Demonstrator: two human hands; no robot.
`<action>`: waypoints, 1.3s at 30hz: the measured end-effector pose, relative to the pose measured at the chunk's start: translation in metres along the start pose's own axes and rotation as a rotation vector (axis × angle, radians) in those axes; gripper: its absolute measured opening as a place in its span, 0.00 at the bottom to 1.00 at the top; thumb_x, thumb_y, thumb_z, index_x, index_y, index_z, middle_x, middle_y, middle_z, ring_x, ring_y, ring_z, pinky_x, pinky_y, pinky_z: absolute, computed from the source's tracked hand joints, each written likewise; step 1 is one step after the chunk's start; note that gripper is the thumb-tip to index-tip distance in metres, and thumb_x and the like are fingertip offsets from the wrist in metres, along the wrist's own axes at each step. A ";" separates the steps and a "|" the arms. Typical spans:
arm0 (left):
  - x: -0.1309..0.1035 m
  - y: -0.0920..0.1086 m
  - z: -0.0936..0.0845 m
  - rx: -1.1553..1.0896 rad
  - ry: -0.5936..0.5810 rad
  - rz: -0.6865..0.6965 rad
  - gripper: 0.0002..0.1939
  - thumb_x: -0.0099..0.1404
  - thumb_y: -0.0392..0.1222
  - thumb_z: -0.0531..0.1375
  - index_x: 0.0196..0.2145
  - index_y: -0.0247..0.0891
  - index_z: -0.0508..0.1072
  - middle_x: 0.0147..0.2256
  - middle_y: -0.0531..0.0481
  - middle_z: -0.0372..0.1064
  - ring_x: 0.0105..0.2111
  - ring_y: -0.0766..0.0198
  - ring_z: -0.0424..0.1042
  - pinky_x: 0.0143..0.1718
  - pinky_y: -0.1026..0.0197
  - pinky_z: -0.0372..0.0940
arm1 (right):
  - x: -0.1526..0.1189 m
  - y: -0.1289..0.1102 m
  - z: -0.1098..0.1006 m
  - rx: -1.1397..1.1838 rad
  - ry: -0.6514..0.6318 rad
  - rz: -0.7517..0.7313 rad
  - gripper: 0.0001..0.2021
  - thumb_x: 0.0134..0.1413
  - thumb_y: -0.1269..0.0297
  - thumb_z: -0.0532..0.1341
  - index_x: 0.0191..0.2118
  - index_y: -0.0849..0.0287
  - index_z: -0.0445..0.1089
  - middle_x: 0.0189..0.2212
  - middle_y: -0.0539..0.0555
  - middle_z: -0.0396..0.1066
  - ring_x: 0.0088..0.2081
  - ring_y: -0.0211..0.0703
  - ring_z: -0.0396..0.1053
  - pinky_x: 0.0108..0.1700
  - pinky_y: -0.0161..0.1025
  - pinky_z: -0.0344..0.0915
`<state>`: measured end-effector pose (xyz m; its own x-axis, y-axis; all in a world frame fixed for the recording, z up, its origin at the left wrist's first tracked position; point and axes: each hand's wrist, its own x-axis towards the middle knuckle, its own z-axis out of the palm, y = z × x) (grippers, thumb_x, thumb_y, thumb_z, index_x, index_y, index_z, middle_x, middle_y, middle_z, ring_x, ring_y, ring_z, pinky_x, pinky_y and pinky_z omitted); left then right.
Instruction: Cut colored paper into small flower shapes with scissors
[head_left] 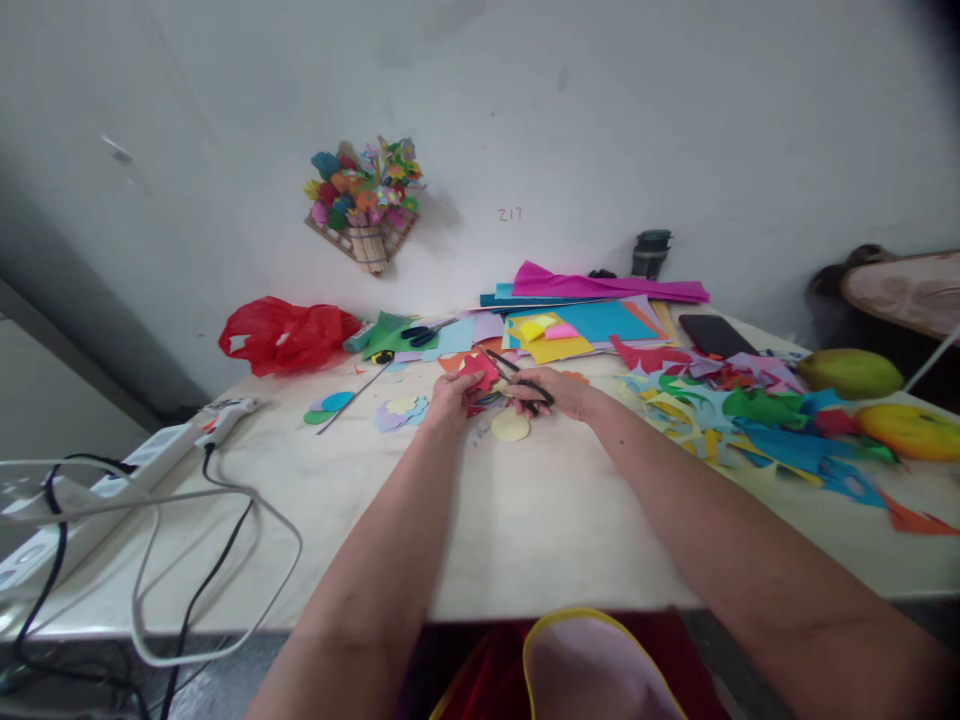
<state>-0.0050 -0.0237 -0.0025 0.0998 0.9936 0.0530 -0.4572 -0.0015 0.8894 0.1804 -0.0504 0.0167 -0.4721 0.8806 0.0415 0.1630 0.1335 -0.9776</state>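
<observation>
My left hand (451, 398) pinches a piece of red paper (480, 371) over the middle of the table. Black-handled scissors (535, 396) sit in my right hand (559, 392), with their blades pointing up and left beside the red paper. Whether the blades touch the paper I cannot tell. Just below the hands lies a pale yellow paper circle (510, 426). Left of my left hand are scalloped paper shapes (401, 411) in yellow, lilac and blue. Farther left, a blue paper circle (337, 401) overlaps a green one.
Coloured paper sheets (615, 325) are stacked at the back, near a second pair of scissors (421, 334). Paper scraps (795, 440), a phone (716, 335) and mangoes (851, 372) lie right. A red plastic bag (289, 335), power strip (142, 480) and looping cables occupy the left.
</observation>
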 end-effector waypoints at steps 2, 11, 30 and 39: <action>0.000 0.000 0.000 -0.001 0.002 -0.003 0.09 0.44 0.34 0.68 0.26 0.31 0.75 0.27 0.45 0.75 0.27 0.64 0.74 0.34 0.62 0.71 | 0.000 -0.001 0.000 -0.007 0.005 0.004 0.11 0.54 0.60 0.64 0.29 0.62 0.67 0.21 0.52 0.71 0.18 0.30 0.65 0.12 0.25 0.50; -0.001 0.001 0.001 -0.013 -0.012 0.004 0.09 0.44 0.33 0.68 0.26 0.31 0.74 0.26 0.46 0.75 0.26 0.64 0.74 0.33 0.63 0.71 | 0.001 0.001 -0.001 -0.016 -0.008 0.011 0.12 0.52 0.58 0.65 0.30 0.62 0.67 0.21 0.51 0.71 0.18 0.30 0.64 0.13 0.26 0.50; 0.001 0.000 0.000 -0.025 -0.025 0.020 0.08 0.44 0.34 0.67 0.25 0.30 0.75 0.25 0.45 0.75 0.25 0.63 0.75 0.31 0.63 0.71 | -0.002 -0.004 0.001 -0.029 0.010 0.016 0.13 0.48 0.58 0.67 0.29 0.63 0.67 0.20 0.50 0.69 0.17 0.29 0.62 0.13 0.26 0.47; 0.003 -0.002 -0.002 -0.007 -0.020 0.030 0.08 0.44 0.34 0.67 0.25 0.30 0.75 0.24 0.45 0.75 0.25 0.62 0.75 0.31 0.62 0.71 | 0.005 0.005 -0.003 -0.053 0.006 0.016 0.13 0.49 0.57 0.66 0.32 0.62 0.67 0.21 0.50 0.70 0.17 0.29 0.62 0.13 0.27 0.47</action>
<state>-0.0059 -0.0209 -0.0048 0.1039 0.9906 0.0889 -0.4669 -0.0303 0.8838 0.1817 -0.0442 0.0131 -0.4640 0.8854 0.0270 0.2164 0.1429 -0.9658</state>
